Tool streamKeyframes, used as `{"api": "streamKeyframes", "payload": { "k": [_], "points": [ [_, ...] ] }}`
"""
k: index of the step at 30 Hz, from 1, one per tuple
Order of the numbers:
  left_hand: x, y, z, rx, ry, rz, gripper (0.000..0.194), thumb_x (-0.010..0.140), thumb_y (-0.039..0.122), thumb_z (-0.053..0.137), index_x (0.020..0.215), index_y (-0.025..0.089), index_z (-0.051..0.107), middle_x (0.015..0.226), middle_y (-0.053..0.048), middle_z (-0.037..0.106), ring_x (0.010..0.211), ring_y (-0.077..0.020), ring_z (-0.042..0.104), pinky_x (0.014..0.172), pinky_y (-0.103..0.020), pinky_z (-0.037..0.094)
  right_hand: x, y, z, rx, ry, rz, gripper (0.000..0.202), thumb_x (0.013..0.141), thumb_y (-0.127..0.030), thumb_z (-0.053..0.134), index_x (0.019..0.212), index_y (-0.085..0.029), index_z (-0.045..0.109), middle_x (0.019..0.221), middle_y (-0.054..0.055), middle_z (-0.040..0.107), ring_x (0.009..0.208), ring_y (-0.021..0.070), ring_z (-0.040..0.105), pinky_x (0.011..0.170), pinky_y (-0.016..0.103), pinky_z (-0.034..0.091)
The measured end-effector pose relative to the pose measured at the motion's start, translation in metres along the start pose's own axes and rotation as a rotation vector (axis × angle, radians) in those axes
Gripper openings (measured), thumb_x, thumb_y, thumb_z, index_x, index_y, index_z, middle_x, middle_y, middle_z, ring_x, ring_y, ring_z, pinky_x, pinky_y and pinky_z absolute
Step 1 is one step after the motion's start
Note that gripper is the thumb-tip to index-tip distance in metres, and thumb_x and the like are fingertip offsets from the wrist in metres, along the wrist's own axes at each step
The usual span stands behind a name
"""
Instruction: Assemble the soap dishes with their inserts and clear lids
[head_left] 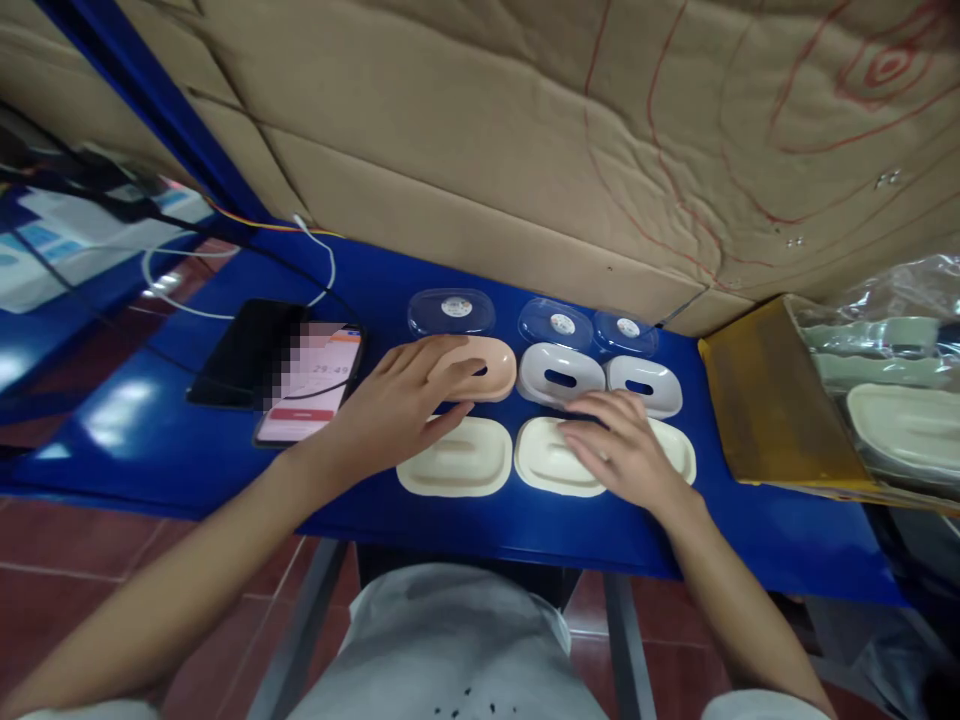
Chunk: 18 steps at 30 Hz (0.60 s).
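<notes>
A peach oval dish (496,372) with a slot in its floor lies under my left hand (401,395). The thumb is at its front rim and the index finger reaches inside, so the hand grips it. My right hand (626,445) hovers over a cream oval tray (544,458), fingers loosely curved and apart. Its fingertips come near the front rim of a white slotted dish (555,360); whether they touch it, I cannot tell. Another white slotted dish (660,388) stands to the right. A second cream tray (457,465) lies below my left hand, and a third (679,450) is partly hidden by my right.
Clear plastic lids (450,320) with round stickers line the back of the blue table (480,540). To the left are a lit phone (315,385), a black device (244,350) and cables. An open box (780,400) of bagged parts stands right. A cardboard wall (450,130) rises behind.
</notes>
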<state>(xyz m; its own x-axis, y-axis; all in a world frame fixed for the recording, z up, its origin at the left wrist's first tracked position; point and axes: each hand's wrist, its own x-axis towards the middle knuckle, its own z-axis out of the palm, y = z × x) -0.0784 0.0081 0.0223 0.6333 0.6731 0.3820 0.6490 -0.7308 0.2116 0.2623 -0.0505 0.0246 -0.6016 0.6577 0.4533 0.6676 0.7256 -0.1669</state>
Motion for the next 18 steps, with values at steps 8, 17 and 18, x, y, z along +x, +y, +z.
{"api": "streamKeyframes", "payload": {
  "k": [8,17,18],
  "points": [
    [0.020,-0.022,0.023,-0.069,-0.157,-0.078,0.053,0.099,0.040,0.068,0.148,0.022,0.057,0.168,-0.019,0.047,0.155,-0.0388,0.047,0.122,-0.060,0.045,0.022,-0.048,0.034,0.105,-0.160,-0.151,0.020,0.107,-0.032,0.065,0.121,-0.021,0.074,0.147,0.016,0.068,0.141,0.0292,0.059,0.115,0.050,0.047],
    [0.010,-0.015,0.008,-0.062,-0.066,-0.119,0.055,0.088,0.041,0.081,0.138,0.022,0.066,0.154,-0.017,0.059,0.141,-0.0401,0.059,0.116,-0.058,0.048,0.008,-0.051,0.047,0.070,-0.147,-0.134,0.023,0.110,-0.031,0.061,0.127,-0.023,0.072,0.145,0.013,0.070,0.139,0.0259,0.060,0.119,0.048,0.040],
    [0.003,-0.010,0.003,-0.072,-0.038,-0.109,0.055,0.089,0.039,0.080,0.140,0.023,0.065,0.155,-0.016,0.058,0.142,-0.0396,0.058,0.116,-0.057,0.048,0.009,-0.051,0.044,0.063,-0.114,-0.125,0.024,0.110,-0.030,0.061,0.130,-0.023,0.070,0.144,0.013,0.071,0.137,0.0258,0.062,0.119,0.047,0.040]
  ]
}}
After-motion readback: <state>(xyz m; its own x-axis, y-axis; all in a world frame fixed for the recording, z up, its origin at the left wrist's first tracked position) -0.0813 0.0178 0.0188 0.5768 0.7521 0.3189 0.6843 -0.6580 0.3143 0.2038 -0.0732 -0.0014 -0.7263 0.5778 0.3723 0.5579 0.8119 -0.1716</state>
